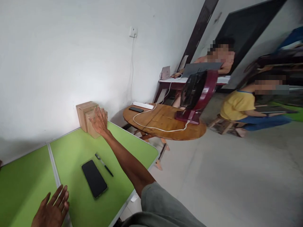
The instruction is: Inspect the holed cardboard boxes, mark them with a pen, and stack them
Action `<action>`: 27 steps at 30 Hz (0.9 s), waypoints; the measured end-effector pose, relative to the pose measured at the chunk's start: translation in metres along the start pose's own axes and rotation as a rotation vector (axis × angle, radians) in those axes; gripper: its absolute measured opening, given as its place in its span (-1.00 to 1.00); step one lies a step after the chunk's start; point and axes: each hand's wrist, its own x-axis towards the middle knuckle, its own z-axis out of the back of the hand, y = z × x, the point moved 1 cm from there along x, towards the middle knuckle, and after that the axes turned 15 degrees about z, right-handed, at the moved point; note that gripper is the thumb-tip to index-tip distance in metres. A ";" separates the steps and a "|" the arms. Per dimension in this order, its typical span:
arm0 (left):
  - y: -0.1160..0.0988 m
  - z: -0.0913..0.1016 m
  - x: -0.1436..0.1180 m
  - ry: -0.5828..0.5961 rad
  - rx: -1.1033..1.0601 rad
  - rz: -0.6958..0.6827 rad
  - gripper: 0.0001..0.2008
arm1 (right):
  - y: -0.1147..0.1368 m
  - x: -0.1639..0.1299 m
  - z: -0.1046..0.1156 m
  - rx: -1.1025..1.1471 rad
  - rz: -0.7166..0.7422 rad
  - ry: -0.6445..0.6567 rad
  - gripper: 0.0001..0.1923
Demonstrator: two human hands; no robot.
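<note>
Bright green table, pale brown boxes, black phone

The table (78,148) is lime green with a pale grey seam and edge; on it lie a black phone (94,178) and a black pen (104,164), beside plain tan cardboard boxes (86,116). The sleeve (163,205) is grey-green. The round table (163,121) is warm honey-brown wood, carrying a white cable (151,126) and a maroon fan (197,96) with a black grille. The wall (59,56) is white.
</note>
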 end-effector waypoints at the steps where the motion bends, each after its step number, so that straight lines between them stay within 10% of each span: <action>1: 0.000 -0.030 0.001 -0.013 0.050 -0.050 -0.22 | -0.012 0.008 0.001 0.010 -0.007 0.001 -0.20; 6: -0.007 -0.140 0.019 0.015 0.246 -0.123 -0.44 | -0.047 0.004 -0.011 0.133 0.011 -0.015 -0.21; 11: -0.012 -0.202 0.058 0.009 0.369 -0.169 -0.48 | -0.079 -0.044 0.002 0.307 0.031 -0.169 -0.25; 19: -0.008 -0.294 0.112 -0.099 0.498 -0.168 -0.17 | -0.147 -0.086 0.035 0.688 -0.362 -0.384 0.00; 23: 0.004 -0.311 0.128 -0.079 0.541 -0.158 -0.38 | -0.123 -0.098 0.017 0.922 -0.388 -0.261 -0.03; 27: 0.010 -0.282 0.101 0.069 0.565 -0.295 -0.35 | -0.084 -0.125 0.031 1.053 -0.311 -0.240 -0.08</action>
